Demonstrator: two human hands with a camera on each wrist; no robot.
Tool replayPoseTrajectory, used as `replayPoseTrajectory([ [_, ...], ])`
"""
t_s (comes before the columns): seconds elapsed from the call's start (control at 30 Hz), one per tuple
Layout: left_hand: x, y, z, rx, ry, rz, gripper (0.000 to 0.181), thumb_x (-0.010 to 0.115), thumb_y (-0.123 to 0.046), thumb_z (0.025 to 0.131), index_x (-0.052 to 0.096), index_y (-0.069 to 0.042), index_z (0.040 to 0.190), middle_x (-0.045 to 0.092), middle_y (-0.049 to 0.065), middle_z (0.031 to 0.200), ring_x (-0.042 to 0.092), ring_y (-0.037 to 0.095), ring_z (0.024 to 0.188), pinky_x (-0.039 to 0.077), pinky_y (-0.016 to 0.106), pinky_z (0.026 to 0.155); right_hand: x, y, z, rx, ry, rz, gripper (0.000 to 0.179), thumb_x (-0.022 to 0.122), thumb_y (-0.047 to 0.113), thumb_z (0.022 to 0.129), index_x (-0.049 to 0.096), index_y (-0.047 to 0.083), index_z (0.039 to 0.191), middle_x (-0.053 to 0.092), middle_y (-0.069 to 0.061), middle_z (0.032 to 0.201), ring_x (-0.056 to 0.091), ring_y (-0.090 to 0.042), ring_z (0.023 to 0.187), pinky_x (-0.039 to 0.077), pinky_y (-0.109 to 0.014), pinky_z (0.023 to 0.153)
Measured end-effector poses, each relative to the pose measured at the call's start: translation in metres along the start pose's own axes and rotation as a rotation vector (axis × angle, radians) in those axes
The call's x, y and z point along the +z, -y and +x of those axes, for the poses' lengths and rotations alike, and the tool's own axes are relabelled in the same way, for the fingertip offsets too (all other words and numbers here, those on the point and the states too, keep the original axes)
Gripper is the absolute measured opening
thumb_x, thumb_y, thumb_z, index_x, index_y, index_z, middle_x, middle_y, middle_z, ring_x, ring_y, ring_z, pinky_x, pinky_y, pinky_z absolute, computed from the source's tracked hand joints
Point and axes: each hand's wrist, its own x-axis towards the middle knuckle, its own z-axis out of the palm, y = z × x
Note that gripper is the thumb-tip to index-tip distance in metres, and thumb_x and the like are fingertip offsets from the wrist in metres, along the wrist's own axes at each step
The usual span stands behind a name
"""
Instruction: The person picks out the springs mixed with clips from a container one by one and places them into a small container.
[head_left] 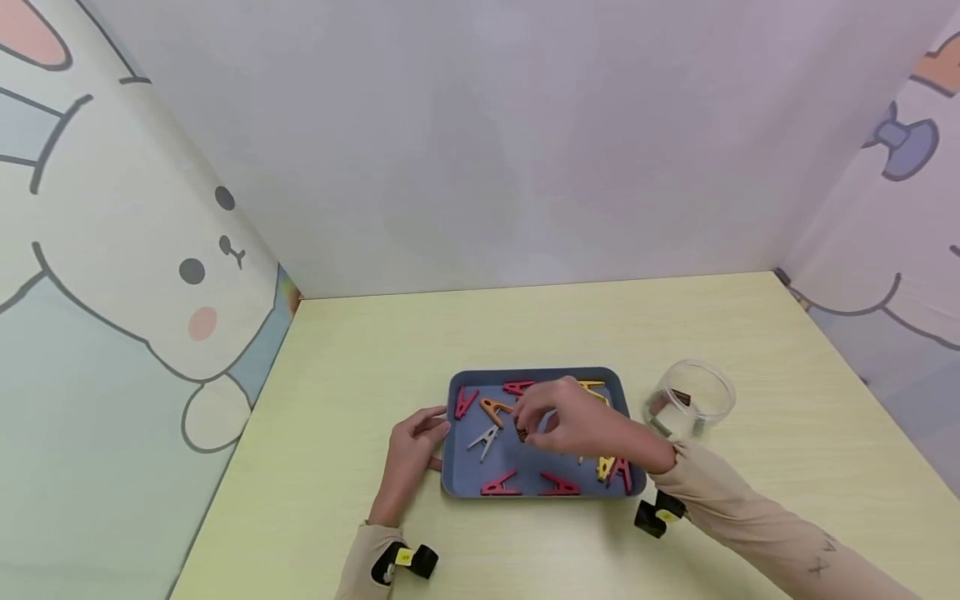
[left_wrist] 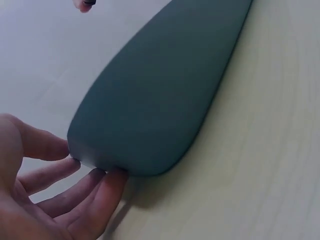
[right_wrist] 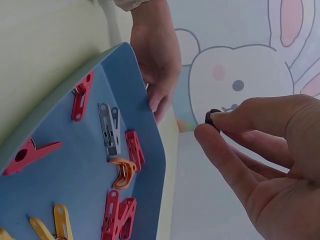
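My right hand (head_left: 577, 417) is above the middle of a blue-grey tray (head_left: 480, 375). Between its thumb and forefinger it pinches a small dark brown piece (right_wrist: 212, 116), mostly covered by the fingertips. My left hand (head_left: 415, 437) is at the tray's left end, fingertips touching the outer wall and rim. On the tray floor lie several spread-out clothespins: a red one (head_left: 498, 484) near the front, a grey one (head_left: 486, 440), an orange clip (head_left: 493, 410) and a yellow one (head_left: 604, 468) at the right. My right hand and forearm hide part of the tray's right half.
To the right of the tray stands a round clear plastic container (head_left: 701, 417) with a few small dark pieces inside. The pale wooden table (head_left: 360, 350) meets a plain wall behind and cartoon-printed walls at both sides.
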Motion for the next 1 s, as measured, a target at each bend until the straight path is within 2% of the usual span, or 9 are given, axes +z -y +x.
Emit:
replayPoseTrajectory([
  [0.33,0.001,0.001,0.001,0.021,-0.008,0.052,0.03,0.066,-0.011,0.087,0.066,-0.007,0.117,0.066,0.017,0.103,0.065,0.025,0.084,0.056,0.037,0.046,-0.015,-0.002,-0.014,-0.033,-0.061,-0.012,0.018,0.066,-0.001,0.082,0.072,0.015,0.089,0.064,-0.003,0.107,0.062,-0.006,0.08,0.056,-0.024,0.066],
  [0.7,0.001,0.001,0.001,0.018,-0.012,0.059,0.03,0.067,-0.011,0.087,0.066,-0.006,0.117,0.066,0.018,0.103,0.065,0.025,0.083,0.056,0.037,0.046,-0.035,-0.007,-0.032,0.058,-0.141,-0.046,0.013,0.071,0.004,0.081,0.073,0.015,0.087,0.064,0.0,0.108,0.063,-0.008,0.085,0.057,-0.024,0.068],
  [1.0,0.002,0.0,0.0,0.013,-0.023,0.069,0.029,0.066,-0.01,0.087,0.067,-0.008,0.116,0.066,0.017,0.102,0.065,0.024,0.081,0.055,0.036,0.045,-0.049,-0.012,-0.049,0.083,-0.182,-0.07,0.017,0.072,0.004,0.081,0.073,0.018,0.09,0.065,-0.001,0.108,0.062,-0.012,0.089,0.057,-0.025,0.07],
])
